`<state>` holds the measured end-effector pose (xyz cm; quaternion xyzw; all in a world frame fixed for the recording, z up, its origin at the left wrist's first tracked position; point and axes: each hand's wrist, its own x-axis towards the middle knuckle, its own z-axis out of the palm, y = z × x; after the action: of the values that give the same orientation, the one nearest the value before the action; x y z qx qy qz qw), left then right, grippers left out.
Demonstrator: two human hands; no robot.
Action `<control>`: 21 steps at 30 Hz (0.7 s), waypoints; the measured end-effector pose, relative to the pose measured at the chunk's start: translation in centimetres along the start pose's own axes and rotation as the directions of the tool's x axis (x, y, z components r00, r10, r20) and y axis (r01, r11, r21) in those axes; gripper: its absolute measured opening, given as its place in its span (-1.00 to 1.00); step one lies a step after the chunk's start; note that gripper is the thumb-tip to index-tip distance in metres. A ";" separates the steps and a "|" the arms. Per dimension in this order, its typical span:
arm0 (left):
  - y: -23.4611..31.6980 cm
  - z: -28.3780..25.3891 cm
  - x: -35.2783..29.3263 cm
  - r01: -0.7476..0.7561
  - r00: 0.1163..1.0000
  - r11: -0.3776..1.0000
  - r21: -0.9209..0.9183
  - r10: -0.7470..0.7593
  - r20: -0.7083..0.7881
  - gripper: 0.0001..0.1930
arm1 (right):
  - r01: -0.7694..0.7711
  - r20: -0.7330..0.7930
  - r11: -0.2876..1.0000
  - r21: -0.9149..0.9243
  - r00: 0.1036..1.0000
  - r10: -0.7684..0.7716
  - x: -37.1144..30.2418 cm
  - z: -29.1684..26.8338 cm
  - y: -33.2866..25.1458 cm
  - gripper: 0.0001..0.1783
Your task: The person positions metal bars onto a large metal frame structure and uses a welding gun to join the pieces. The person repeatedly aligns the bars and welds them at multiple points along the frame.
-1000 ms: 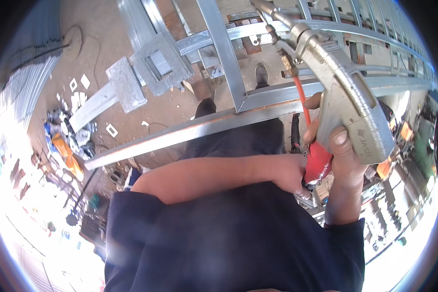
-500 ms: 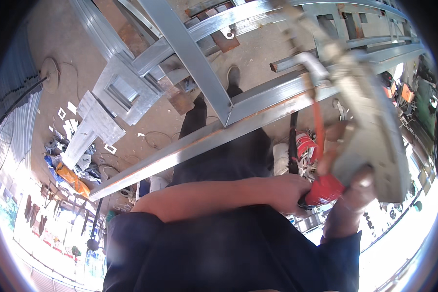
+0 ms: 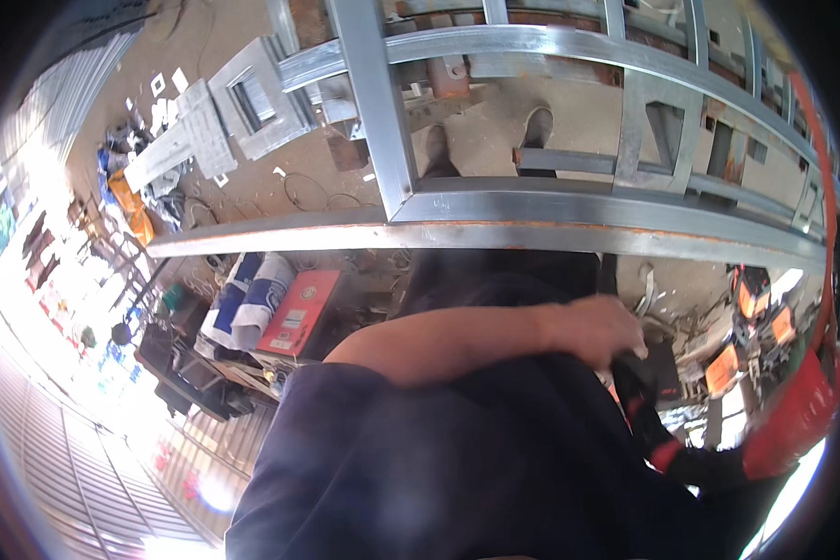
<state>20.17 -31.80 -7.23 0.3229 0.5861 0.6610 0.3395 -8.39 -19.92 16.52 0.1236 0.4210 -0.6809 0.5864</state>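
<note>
Red-and-black sleeved line (image 3: 782, 437) is what I'd keep an eye on here, sitting out at 4 o'clock by the right-hand rim. Going big to small: the steel frame (image 3: 495, 233) stretches from 9 round to 3 across the top half, with open bays and bare edges. A red hose (image 3: 812, 131) crosses in front of its right end, between 2 and 3, so imo any hard tug could scuff it on an edge or snag it. The red box (image 3: 299, 313), around half past 8, looks well clear of that.

Left hand (image 3: 607, 334), between 3 and 4: fingers half curled, right by the line's black end. It's blurry, so can't tell if it's gripping or just touching. If that's a loose hold, the line could slip and swing. Right hand's outside the picture, so no clue what it's got.

Lastly, shoes (image 3: 539, 126) at 12 and 1, and thin cable loops (image 3: 294, 191) on the floor at 10. Classic trip risk if someone steps that way.
</note>
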 end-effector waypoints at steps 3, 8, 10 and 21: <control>8.0 -1.2 4.1 -0.040 0.991 0.998 -0.042 0.045 0.128 -0.69 | -0.031 -0.296 0.979 -0.200 0.955 -0.030 4.2 2.8 1.0 -0.29; 11.7 2.8 9.0 -0.199 0.977 0.979 0.049 0.202 -0.065 -0.85 | -0.100 -0.368 0.946 -0.309 0.929 -0.022 10.2 4.8 1.7 -0.42; 12.9 3.0 10.7 -0.157 0.987 0.983 0.097 0.159 -0.012 -0.87 | -0.146 -0.342 0.927 -0.346 0.939 0.020 12.7 5.7 1.8 -0.45; 21.1 13.4 14.9 0.450 0.888 0.858 0.247 -0.401 -0.224 -0.72 | -0.445 -0.332 0.892 -0.076 0.855 0.398 20.6 5.6 4.1 -0.51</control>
<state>21.35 -13.80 15.62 0.1756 0.7602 0.4995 0.3764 -8.69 -38.07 4.61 0.2732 0.5195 -0.4743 0.6562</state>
